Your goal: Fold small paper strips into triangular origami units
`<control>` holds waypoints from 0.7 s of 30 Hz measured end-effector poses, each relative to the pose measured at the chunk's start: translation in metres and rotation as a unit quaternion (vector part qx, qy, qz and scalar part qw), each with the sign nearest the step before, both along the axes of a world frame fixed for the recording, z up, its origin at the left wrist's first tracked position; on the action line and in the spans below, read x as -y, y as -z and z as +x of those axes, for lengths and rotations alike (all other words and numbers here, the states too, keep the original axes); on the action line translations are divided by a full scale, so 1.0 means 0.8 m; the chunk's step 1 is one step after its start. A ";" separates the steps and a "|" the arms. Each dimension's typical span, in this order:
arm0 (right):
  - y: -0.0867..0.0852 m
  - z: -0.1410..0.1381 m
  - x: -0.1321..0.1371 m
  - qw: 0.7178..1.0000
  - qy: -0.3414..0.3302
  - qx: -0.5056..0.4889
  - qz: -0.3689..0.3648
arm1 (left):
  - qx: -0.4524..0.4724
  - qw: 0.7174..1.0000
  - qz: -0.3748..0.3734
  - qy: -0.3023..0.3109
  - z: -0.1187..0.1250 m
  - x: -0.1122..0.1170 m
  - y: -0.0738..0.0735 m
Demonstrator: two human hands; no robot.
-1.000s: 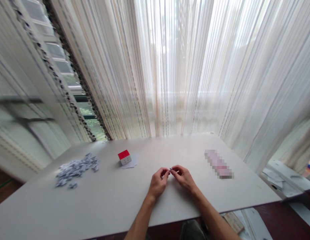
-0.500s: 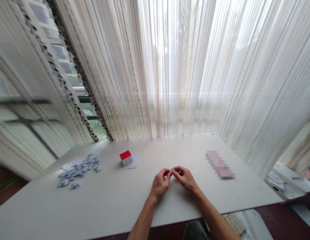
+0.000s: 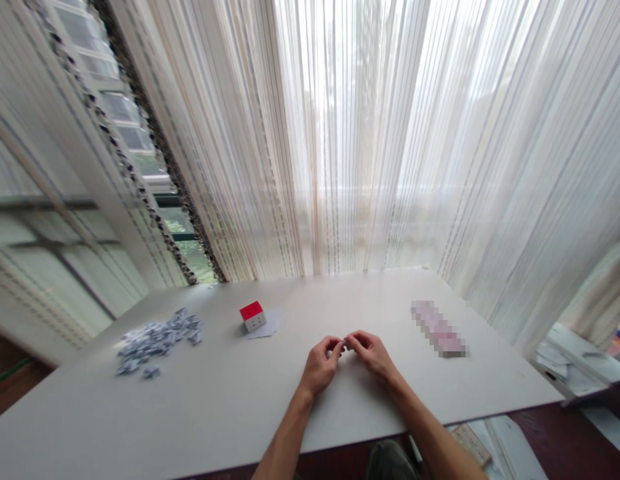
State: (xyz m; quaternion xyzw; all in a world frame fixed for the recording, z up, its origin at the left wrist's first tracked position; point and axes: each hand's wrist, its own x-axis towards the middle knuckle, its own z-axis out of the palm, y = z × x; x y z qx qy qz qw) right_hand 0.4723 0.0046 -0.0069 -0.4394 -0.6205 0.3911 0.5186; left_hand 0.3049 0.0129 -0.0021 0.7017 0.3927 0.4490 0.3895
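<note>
At the middle of the white counter (image 3: pixel 215 400), the left hand (image 3: pixel 320 365) and right hand (image 3: pixel 374 353) meet fingertip to fingertip. Both are pinched on a small piece (image 3: pixel 346 344), which is mostly hidden and too tiny to identify. A pile of grey scraps (image 3: pixel 157 337) lies well to the left, a red-topped box (image 3: pixel 252 315) nearer.

The small piece (image 3: pixel 346 345) pinched between the left hand (image 3: pixel 320 365) and right hand (image 3: pixel 373 355) is too tiny to identify. The pink strip (image 3: pixel 437 328) on the bench (image 3: pixel 215 400) is blurred into blocks. The grey bits (image 3: pixel 157 337) in the heap are too small to tell apart. Both forearms (image 3: pixel 285 440) are cut off by the bottom edge.
</note>
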 end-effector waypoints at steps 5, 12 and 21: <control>-0.001 -0.001 0.000 1.000 0.020 0.000 0.006 | 0.016 1.000 0.002 -0.012 0.003 0.000 0.003; 0.001 0.000 -0.002 0.995 0.057 -0.086 -0.002 | -0.018 0.998 0.027 -0.050 0.007 0.007 -0.009; 0.005 0.001 -0.002 0.993 0.049 -0.109 -0.012 | 0.005 1.000 0.006 -0.006 0.007 0.006 -0.002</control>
